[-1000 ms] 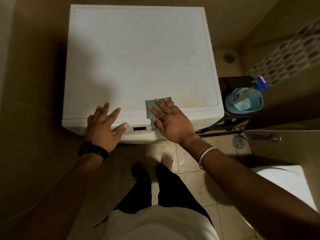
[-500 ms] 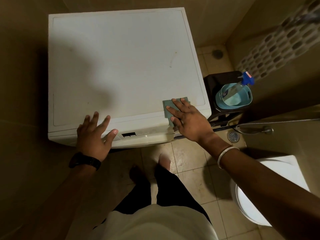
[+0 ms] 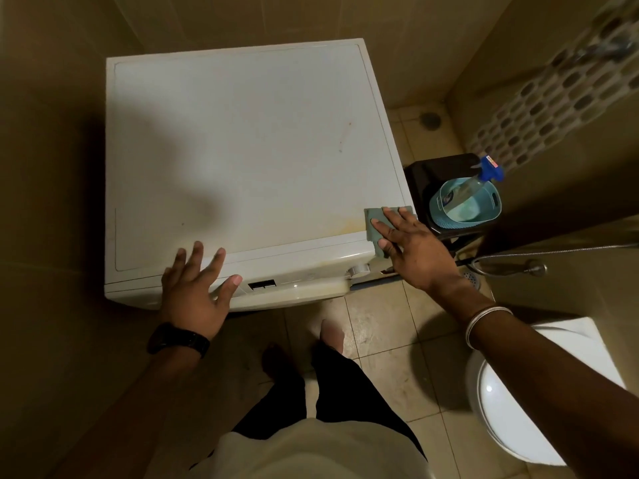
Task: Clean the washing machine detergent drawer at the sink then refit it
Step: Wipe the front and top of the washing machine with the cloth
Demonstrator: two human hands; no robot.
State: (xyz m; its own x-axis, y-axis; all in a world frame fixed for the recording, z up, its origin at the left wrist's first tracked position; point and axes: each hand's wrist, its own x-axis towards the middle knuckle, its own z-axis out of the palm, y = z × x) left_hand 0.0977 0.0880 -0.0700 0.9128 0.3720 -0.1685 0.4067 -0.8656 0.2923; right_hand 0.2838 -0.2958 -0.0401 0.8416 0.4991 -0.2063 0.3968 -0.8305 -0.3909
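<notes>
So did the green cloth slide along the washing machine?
Yes. The green cloth, under the right hand, slid rightwards along the front edge to the washing machine's right corner.

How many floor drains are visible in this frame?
2. One floor drain sits in the far corner behind the washing machine. The other drain is near the machine's front right corner, just past the right hand. Others may be hidden.

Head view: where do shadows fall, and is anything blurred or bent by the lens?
Head view: a broad soft shadow darkens the washing machine top on its left side; the room is dim and yellowish; the patterned wall strip at upper right is smeared; the wide lens bows the machine's edges.
</notes>
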